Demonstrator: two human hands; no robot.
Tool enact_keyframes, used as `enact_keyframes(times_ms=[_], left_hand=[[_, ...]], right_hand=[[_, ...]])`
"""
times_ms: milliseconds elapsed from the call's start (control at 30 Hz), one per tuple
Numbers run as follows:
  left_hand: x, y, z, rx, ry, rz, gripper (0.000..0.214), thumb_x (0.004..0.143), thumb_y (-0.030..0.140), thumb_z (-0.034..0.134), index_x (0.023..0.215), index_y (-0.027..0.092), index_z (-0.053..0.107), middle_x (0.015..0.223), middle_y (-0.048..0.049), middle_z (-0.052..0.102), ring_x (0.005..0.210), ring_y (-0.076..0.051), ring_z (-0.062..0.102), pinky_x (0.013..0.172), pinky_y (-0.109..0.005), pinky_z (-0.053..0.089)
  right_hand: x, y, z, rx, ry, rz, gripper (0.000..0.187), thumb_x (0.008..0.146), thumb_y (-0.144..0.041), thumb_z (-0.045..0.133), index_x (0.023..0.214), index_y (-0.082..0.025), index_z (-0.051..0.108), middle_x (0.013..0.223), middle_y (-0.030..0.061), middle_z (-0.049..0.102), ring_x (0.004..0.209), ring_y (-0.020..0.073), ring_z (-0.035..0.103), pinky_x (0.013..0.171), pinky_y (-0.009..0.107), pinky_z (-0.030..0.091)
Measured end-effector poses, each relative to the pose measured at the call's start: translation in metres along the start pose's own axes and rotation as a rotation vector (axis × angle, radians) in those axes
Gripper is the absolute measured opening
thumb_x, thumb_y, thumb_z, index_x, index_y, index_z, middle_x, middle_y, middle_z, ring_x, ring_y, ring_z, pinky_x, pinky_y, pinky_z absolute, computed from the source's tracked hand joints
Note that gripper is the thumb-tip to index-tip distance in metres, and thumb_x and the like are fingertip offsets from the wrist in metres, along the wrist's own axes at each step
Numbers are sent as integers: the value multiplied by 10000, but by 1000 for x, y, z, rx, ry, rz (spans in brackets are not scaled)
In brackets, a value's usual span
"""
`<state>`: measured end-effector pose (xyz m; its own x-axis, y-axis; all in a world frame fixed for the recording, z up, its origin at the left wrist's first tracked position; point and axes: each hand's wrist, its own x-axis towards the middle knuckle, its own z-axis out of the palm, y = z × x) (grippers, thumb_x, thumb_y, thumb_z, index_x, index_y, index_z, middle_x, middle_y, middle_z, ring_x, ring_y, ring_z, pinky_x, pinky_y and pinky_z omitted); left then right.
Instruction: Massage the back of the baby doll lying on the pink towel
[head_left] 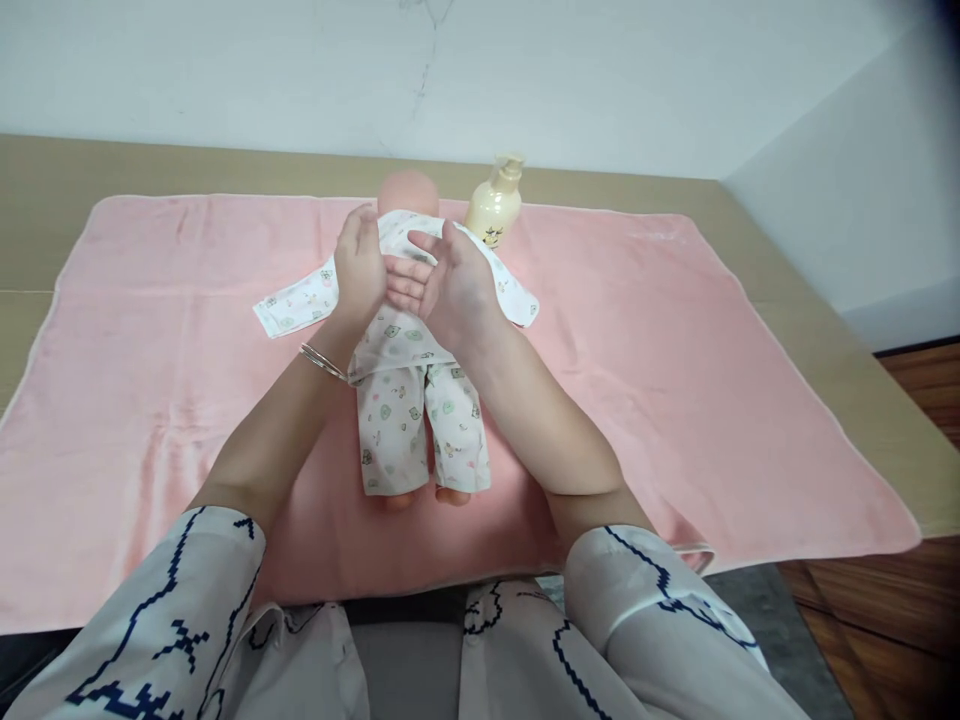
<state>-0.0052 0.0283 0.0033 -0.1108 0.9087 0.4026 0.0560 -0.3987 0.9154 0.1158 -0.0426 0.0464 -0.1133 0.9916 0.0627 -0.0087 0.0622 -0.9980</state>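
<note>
A baby doll (405, 340) in white printed pyjamas lies on a pink blanket (637, 380), its bald head (409, 192) at the far end and its feet toward me. Its sleeves spread out to both sides. My left hand (360, 262) is over the doll's chest, fingers extended and held together, with a bracelet on the wrist. My right hand (456, 285) faces it with the palm turned up and the fingers stretched out toward the left palm. Nothing shows in either hand. Both hands hide part of the doll's upper body.
A pale yellow pump bottle (495, 205) stands on the blanket just right of the doll's head. The blanket covers most of a light wooden table (787, 290). A white wall (300, 80) rises behind the table, and another wall is at the right.
</note>
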Motion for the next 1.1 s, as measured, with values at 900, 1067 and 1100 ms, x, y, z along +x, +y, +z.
enact_keyframes(times_ms=[900, 1067, 1100], left_hand=[[-18, -25, 6, 41, 243, -38, 189, 908, 159, 491, 1063, 199, 593, 1159, -76, 677, 1111, -149, 647, 1045, -300, 512], [-18, -23, 4, 94, 288, -52, 223, 864, 93, 497, 1022, 201, 612, 1216, -70, 659, 1191, -172, 607, 1084, -319, 486], [-19, -22, 4, 126, 297, -46, 243, 847, 68, 497, 1011, 203, 616, 1238, -65, 651, 1223, -175, 587, 1101, -320, 469]], right_hand=[[53, 34, -42, -952, -84, -494, 415, 959, -287, 402, 1311, -168, 587, 1460, 86, 489, 1406, 214, 391, 1212, 450, 271], [40, 29, -29, -1099, 33, -423, 468, 970, -253, 344, 1353, -64, 535, 1472, 190, 444, 1405, 312, 377, 1183, 536, 284], [32, 26, -22, -1145, 37, -431, 468, 959, -232, 352, 1351, -49, 533, 1476, 203, 433, 1410, 333, 360, 1180, 557, 275]])
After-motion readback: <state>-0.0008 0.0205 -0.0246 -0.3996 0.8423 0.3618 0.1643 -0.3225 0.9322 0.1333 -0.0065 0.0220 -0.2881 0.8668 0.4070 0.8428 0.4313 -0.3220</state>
